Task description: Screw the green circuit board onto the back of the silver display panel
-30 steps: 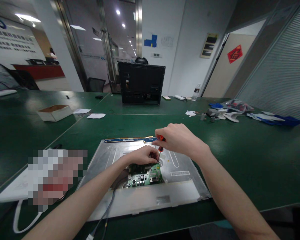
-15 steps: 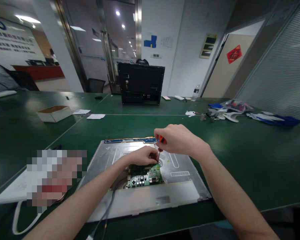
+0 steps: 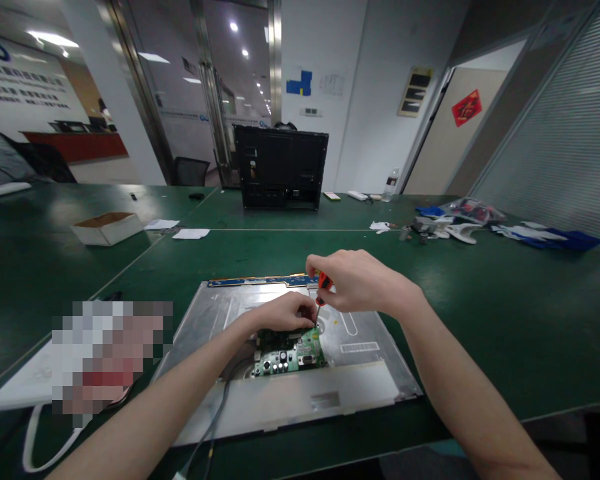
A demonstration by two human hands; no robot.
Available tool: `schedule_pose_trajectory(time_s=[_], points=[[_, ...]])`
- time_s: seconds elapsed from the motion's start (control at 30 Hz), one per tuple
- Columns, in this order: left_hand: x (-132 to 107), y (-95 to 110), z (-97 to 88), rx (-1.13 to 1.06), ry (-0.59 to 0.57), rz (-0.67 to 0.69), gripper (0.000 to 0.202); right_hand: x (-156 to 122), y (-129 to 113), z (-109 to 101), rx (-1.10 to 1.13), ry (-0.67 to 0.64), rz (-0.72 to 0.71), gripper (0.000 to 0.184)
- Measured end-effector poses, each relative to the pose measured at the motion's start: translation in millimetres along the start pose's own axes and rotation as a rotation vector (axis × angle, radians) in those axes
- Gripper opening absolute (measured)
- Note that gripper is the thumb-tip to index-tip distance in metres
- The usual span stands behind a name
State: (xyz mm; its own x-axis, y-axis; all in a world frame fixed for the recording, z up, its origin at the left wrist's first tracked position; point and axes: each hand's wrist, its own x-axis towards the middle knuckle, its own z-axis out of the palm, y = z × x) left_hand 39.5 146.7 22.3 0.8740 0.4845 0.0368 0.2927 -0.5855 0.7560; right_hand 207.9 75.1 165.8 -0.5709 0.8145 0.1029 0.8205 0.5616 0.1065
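A silver monitor back panel (image 3: pixel 360 373) lies flat on the green table (image 3: pixel 505 320). On it sits a green circuit board (image 3: pixel 293 353). My right hand (image 3: pixel 355 280) is closed round a red-handled screwdriver (image 3: pixel 322 288), which stands tip down at the board's far right corner. My left hand (image 3: pixel 285 312) rests curled on the board's far edge, its fingertips pinched together right at the screwdriver tip. What they pinch is too small to see. A grey cable (image 3: pixel 215 420) runs from the board toward me.
A black monitor housing (image 3: pixel 280 167) stands upright at the back. A small cardboard box (image 3: pixel 107 227) and papers (image 3: pixel 191 233) lie at the left, white and blue parts (image 3: pixel 460 227) at the right. A white object with a pixelated patch (image 3: pixel 30 380) lies by my left arm.
My right hand has shifted slightly on the screwdriver handle, which stays upright at the same corner. My left hand has not moved.
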Motion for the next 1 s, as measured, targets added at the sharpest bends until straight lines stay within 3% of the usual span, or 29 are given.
schedule_pose_trajectory(time_s=[0.27, 0.57, 1.0], points=[[-0.3, -0.1, 0.1, 0.03, 0.003, -0.013, 0.007, 1.7, -0.2, 1.5, -0.022, 0.002, 0.023, 0.015], [-0.2, 6.6, -0.1, 0.045, 0.004, 0.015, 0.009, 4.9, 2.2, 3.8, -0.039, -0.003, 0.048, 0.023], [1.1, 2.5, -0.5, 0.006, 0.007, 0.034, 0.006, 5.7, 5.9, 6.4, -0.046, 0.033, 0.039, 0.017]])
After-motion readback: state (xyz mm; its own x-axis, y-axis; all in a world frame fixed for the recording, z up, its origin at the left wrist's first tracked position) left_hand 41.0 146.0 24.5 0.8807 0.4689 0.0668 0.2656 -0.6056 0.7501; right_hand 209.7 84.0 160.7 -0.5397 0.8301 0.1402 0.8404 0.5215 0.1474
